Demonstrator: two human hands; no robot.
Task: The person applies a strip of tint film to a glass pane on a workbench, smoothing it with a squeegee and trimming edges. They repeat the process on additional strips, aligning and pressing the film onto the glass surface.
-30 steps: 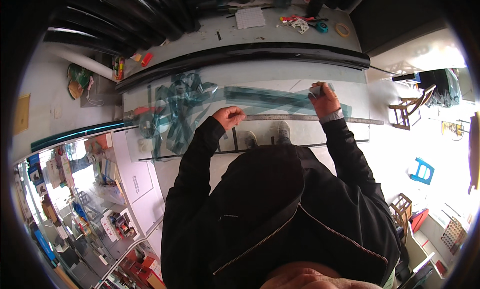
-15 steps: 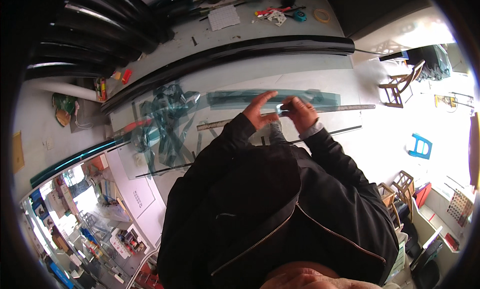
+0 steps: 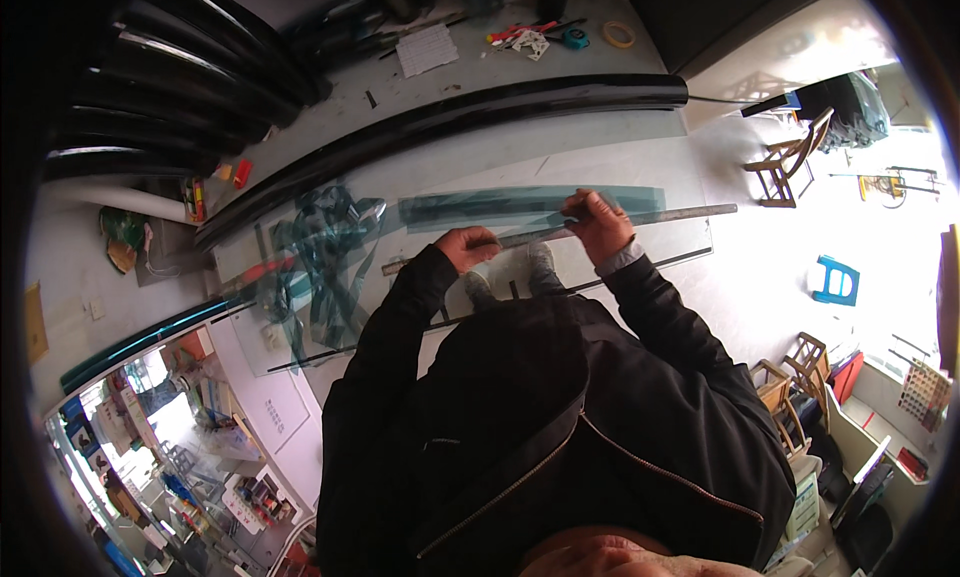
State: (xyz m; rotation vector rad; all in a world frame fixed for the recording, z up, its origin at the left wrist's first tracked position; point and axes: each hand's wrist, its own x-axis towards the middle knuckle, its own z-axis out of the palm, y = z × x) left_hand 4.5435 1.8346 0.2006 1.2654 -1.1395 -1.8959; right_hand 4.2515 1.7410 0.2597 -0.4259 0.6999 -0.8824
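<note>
A long, narrow metal ruler [image 3: 670, 215] lies across a glass-topped table [image 3: 690, 167] in front of me. My left hand [image 3: 468, 248] is closed at the ruler, its fingers pressed together along the edge. To its right, my right hand [image 3: 602, 227] is raised just over the ruler with fingertips pinched together. Something small and dark shows between those fingertips, too little of it to name. Just beyond the ruler stretch flat strips of blue-green tinted film [image 3: 460, 210]. Left of my hands sits a crumpled heap of the same film [image 3: 335, 247].
A long black roll [image 3: 500, 101] spans the table's far side. Behind it lie a white sheet [image 3: 427, 50], a tape measure [image 3: 575, 39] and a ring of tape [image 3: 618, 34]. Several black rolls [image 3: 200, 67] fill the far left. A wooden chair [image 3: 790, 162] and a blue stool [image 3: 836, 280] stand right.
My left hand has come down and left from its spread, raised pose and closed at the ruler. The right hand stays pinched near the same spot. The whole view has shifted slightly.
</note>
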